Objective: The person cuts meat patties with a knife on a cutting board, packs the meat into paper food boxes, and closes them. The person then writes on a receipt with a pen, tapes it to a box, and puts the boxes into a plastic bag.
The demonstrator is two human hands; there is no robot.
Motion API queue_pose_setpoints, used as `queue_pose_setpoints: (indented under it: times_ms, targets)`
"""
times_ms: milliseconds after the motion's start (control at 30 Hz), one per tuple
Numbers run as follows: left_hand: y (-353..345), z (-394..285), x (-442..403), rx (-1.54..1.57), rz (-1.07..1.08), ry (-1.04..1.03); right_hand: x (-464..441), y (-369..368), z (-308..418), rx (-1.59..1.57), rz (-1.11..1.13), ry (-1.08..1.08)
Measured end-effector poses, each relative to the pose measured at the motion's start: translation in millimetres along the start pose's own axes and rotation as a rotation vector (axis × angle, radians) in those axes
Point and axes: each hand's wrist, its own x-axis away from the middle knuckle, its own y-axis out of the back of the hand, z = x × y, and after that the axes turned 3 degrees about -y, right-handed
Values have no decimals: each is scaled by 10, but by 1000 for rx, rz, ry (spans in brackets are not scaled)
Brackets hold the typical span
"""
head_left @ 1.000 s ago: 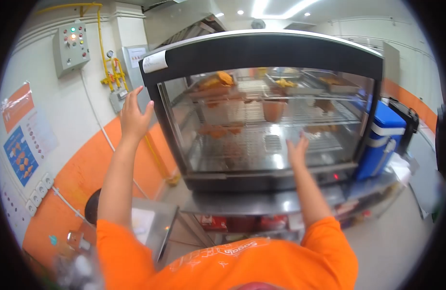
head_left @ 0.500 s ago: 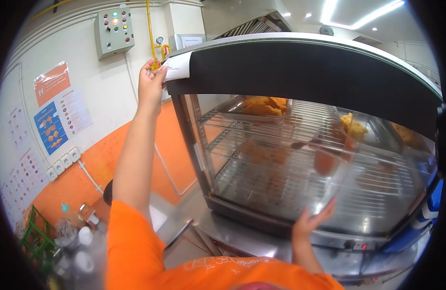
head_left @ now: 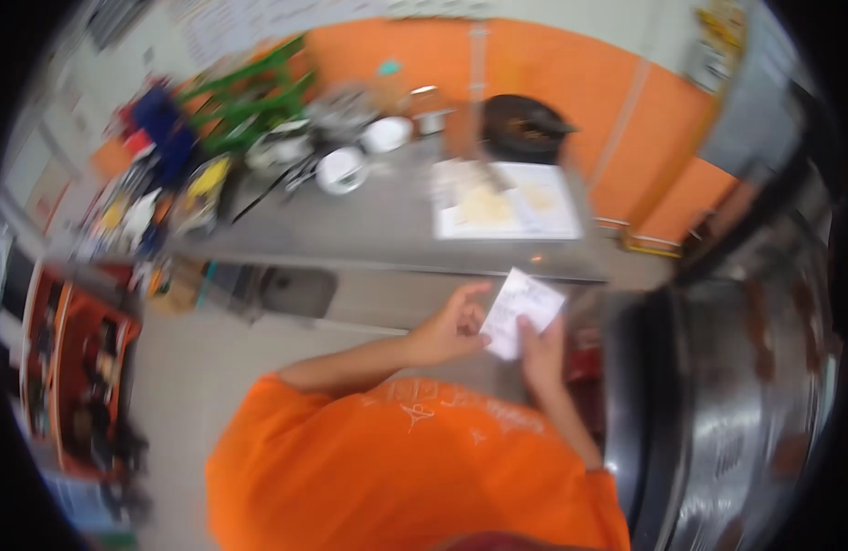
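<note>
A small white printed paper slip [head_left: 513, 303], like a receipt, is in front of my orange shirt. My right hand [head_left: 542, 356] pinches it from the lower right, thumb on its face. On the other side is my left hand [head_left: 447, 329], its fingers loosely bent and apart, with the thumb close to the slip's left edge; whether it touches cannot be made out. The print is too blurred to read.
Beyond my hands is a steel table [head_left: 350, 230] bearing white sheets [head_left: 553, 207], a dark round pan [head_left: 525, 129], white cups [head_left: 341, 172] and a green rack [head_left: 249, 96]. To my right stands the glass-fronted display case [head_left: 718, 386]; orange shelves [head_left: 79, 367] stand at left.
My view has turned left from the display case to the table. The slip, earlier in my left hand at the case's top corner, is now before me in my right hand.
</note>
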Motion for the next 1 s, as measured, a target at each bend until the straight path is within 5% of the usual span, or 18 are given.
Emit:
queue_pose_setpoints:
  times_ms: [100, 267, 333, 400, 467, 567, 633, 700, 767, 1000]
  targets:
    - [815, -274, 937, 590, -331, 210, -178, -1200, -470, 23, 346, 3]
    - [1767, -493, 2499, 200, -769, 292, -52, -3090, -1196, 148, 810, 111]
    - [2116, -560, 3140, -100, -1082, 302, 2, -3666, -1324, 176, 1077, -315]
    - [2424, -630, 3690, -74, -1455, 292, -21, -4122, -1631, 152, 1141, -249]
    - [2662, -767, 3999, 66, -1671, -14, -191, -4523, -1875, 388, 1211, -106]
    - [3018, -823, 4276, 51, -1772, -21, -865, -5146, -2368, 689, 1065, 114]
    - [3301, -810, 4338, 70, -1793, -19, -1479, -5586, -2605, 820, 944, -86]
    - [3676, -720, 4401, 71, -1821, -34, -2077, -5913, -2970, 1169, 790, 387]
    - [4114, -683, 4482, 71, -1826, -45, -2437, -6155, -3191, 1322, 759, 518]
    - [5843, -441, 4969, -95, -1812, 297, -2799, -6323, -3287, 1664, 809, 336]
